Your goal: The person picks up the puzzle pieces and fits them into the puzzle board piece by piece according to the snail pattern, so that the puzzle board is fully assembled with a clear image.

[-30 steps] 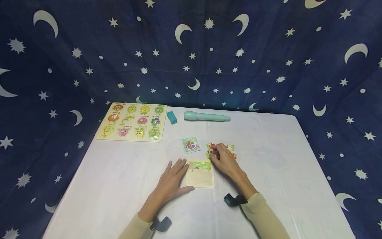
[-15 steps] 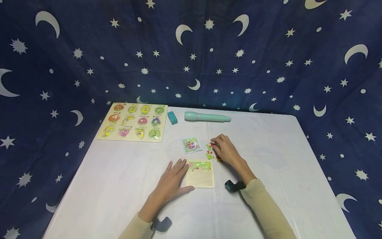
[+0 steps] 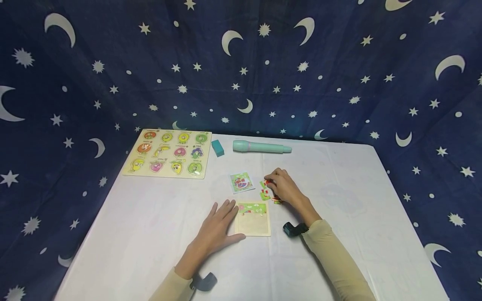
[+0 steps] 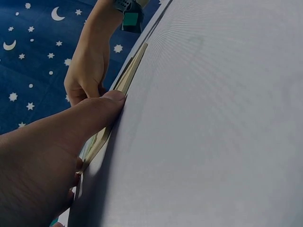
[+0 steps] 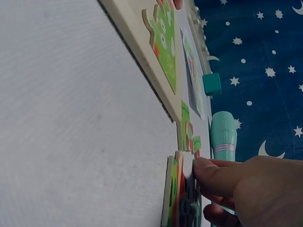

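My left hand [image 3: 216, 230] rests with fingers extended at the left side of a shallow wooden puzzle tray [image 3: 253, 225], its thumb [image 4: 106, 106] touching the edge. A green strip of puzzle pieces [image 3: 252, 207] lies along the tray's far end. Beyond its far right corner, my right hand [image 3: 286, 188] bends over a small pile of loose puzzle pieces [image 3: 265, 193], partly hiding it. In the right wrist view, the thumb and fingers of that hand pinch a puzzle piece [image 5: 197, 154] over the stacked ones; little of this piece shows.
A square card with a fruit picture [image 3: 242, 182] lies behind the tray. Farther back are a wooden fruit puzzle board [image 3: 169, 163], a teal block [image 3: 217, 148] and a mint-green tube-shaped object [image 3: 261, 147]. A starry blue cloth [image 3: 263, 104] hangs behind the white table.
My right hand has shifted slightly away from me, exposing more loose pieces at the pile's left and covering those at its right. My left hand and the tray stay in place.
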`<state>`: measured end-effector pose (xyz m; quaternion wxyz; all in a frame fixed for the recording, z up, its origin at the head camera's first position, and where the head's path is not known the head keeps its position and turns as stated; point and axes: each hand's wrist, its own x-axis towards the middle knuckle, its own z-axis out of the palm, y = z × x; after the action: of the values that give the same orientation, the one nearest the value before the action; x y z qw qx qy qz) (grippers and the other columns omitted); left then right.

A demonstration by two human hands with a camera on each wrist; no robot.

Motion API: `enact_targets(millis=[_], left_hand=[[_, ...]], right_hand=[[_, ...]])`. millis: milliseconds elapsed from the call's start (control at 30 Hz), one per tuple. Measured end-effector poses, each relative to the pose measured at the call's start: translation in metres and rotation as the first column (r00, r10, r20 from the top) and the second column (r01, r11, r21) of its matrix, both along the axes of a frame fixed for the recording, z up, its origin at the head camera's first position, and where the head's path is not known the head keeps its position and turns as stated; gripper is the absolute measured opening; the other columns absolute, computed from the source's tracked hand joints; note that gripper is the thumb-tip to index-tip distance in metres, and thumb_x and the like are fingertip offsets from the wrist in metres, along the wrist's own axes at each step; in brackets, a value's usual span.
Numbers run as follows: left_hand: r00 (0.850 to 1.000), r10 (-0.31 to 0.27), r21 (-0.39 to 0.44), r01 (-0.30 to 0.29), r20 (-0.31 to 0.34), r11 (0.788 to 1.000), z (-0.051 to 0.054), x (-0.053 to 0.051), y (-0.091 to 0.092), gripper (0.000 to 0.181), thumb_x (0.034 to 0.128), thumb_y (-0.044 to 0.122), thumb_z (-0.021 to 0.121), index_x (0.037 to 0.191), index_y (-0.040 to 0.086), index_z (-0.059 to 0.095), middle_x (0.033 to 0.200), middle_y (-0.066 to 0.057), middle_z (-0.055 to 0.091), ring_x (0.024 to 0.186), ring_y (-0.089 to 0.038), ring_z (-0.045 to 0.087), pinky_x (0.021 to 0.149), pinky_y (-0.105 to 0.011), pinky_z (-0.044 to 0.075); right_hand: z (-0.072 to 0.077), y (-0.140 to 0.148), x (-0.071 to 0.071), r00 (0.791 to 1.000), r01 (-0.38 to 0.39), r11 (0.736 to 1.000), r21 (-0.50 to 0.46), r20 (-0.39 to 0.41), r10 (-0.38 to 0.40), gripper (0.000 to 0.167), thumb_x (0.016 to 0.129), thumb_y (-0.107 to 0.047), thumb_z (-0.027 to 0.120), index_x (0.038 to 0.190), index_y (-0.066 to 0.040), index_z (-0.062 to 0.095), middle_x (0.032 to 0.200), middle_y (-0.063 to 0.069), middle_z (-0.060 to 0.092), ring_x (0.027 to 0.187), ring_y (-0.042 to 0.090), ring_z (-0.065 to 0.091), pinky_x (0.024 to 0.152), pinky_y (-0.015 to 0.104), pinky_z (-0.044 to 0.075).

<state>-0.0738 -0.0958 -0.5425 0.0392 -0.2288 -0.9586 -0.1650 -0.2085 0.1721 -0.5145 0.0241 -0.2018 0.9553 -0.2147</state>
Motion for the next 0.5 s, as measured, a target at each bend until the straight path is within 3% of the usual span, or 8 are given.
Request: enact_targets(millis=[167, 300, 500], left_hand=[[0.999, -0.011, 0.01, 0.011, -0.03, 1.0, 0.0, 0.0, 0.0, 0.09, 0.0807, 0.069, 0.067, 0.146, 0.009, 0.052, 0.156, -0.008, 0.047, 0.147, -0.027, 0.041, 0.124, -0.052, 0.029], [1.0, -0.01, 0.017, 0.01, -0.018, 1.0, 0.001, 0.0, 0.0, 0.09, 0.0807, 0.069, 0.067, 0.146, 0.01, 0.052, 0.156, -0.008, 0.047, 0.148, -0.026, 0.04, 0.125, -0.051, 0.028], [1.0, -0.005, 0.012, 0.005, -0.004, 1.0, 0.001, 0.0, 0.0, 0.09, 0.0813, 0.069, 0.066, 0.147, 0.01, 0.051, 0.157, -0.007, 0.046, 0.149, -0.025, 0.039, 0.125, -0.051, 0.028]], right_hand=[[0.002, 0.0, -0.001, 0.999, 0.03, 0.999, -0.037, 0.022, -0.029, 0.025, 0.096, -0.018, 0.068, 0.118, -0.007, 0.07, 0.111, 0.01, 0.062, 0.102, 0.026, 0.053, 0.091, 0.044, 0.05], [0.003, 0.0, -0.002, 0.998, 0.051, 0.997, -0.058, 0.039, -0.049, 0.021, 0.095, -0.02, 0.069, 0.112, -0.007, 0.068, 0.105, 0.009, 0.063, 0.1, 0.025, 0.054, 0.088, 0.042, 0.049], [0.011, 0.002, 0.0, 0.995, 0.07, 0.993, -0.097, 0.076, -0.063, 0.013, 0.093, -0.021, 0.071, 0.099, -0.01, 0.066, 0.089, 0.004, 0.066, 0.086, 0.02, 0.056, 0.077, 0.037, 0.048]])
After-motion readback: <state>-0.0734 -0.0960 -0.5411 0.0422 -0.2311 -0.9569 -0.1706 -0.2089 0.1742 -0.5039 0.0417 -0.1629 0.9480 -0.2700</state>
